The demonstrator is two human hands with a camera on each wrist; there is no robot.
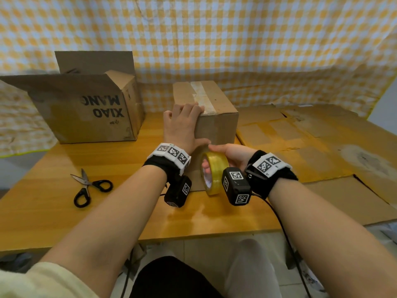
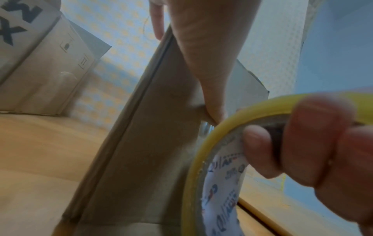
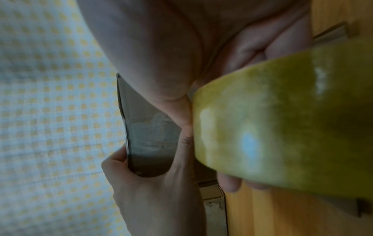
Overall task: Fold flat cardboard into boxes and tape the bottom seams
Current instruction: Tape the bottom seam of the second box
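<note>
A small folded cardboard box (image 1: pixel 217 125) stands mid-table with pale tape along its top seam. My left hand (image 1: pixel 182 123) lies over its near top edge, fingers flat on top and the thumb pressed against the front face. The left wrist view shows that thumb (image 2: pixel 201 63) running down the box wall (image 2: pixel 151 127). My right hand (image 1: pixel 232 153) grips a yellow tape roll (image 1: pixel 214 175) just in front of the box. Its fingers (image 2: pixel 312 143) pass through the core and its thumb sits on top. In the right wrist view the roll (image 3: pixel 282 127) meets both thumbs at the box face (image 3: pixel 149 135).
Black-handled scissors (image 1: pixel 90 187) lie open on the wooden table (image 1: pixel 129 211) to the left. A large open box printed XIAO MANG (image 1: pixel 86 108) stands at the back left. Flattened cardboard sheets (image 1: pixel 311 143) cover the right side. A checked cloth hangs behind.
</note>
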